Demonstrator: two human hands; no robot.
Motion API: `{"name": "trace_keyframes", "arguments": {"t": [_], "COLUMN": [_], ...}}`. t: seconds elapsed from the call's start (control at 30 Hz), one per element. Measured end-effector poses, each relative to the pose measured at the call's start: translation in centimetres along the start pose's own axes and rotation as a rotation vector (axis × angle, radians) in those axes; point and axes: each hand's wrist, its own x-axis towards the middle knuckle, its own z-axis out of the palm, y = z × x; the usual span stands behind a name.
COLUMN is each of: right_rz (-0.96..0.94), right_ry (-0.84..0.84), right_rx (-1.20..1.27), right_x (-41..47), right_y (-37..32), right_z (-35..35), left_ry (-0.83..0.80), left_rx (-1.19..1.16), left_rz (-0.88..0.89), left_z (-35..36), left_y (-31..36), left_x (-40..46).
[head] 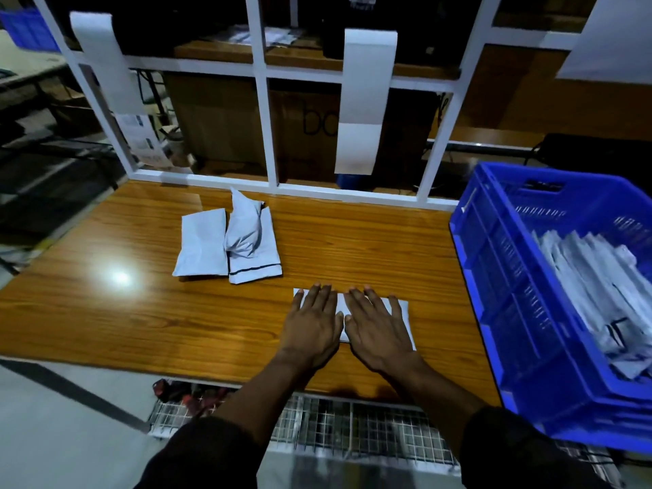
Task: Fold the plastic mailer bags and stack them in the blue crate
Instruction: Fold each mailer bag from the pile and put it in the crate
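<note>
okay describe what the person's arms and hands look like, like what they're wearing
Both hands, left hand and right hand, are bare: no gloves, rings or watch visible. The forearms are uncovered, with dark sleeves pushed up near the elbows.

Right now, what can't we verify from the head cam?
- Mailer bag under both hands: the left hand and right hand lie flat on it and hide its fold lines.
- Blue crate: right side cut off by the frame edge; the stack of folded bags is blurred, so no count.
- Loose bags farther back: overlapping, number unclear.
</note>
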Motion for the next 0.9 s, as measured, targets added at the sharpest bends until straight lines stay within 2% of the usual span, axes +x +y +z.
{"name": "trace_keyframes", "arguments": {"t": [0.13,0.63,0.8,0.9], "right_rz": [-0.009,-0.026,-0.005,0.028], "right_ry": [0.039,-0.012,-0.099,-0.158], "right_rx": [-0.01,0.104,0.117,0.129], "right_x": [-0.5,-0.2,-0.2,0.1], "right_y": [0.0,0.4,0.2,-0.3], "right_z": [0.9,1.3,0.5,-0.3], "left_ry": [0.002,0.014,0.171,0.22], "left_rx": [-0.007,-0.066,-0.436,-0.43], "left_rz": [-0.003,-0.032,-0.056,-0.129], "left_z": [0.6,1.0,0.2,0.8], "left_y": [0.2,0.3,-0.6,-1.5], "left_x": [-0.5,-0.3,-0.7,-0.8]}}
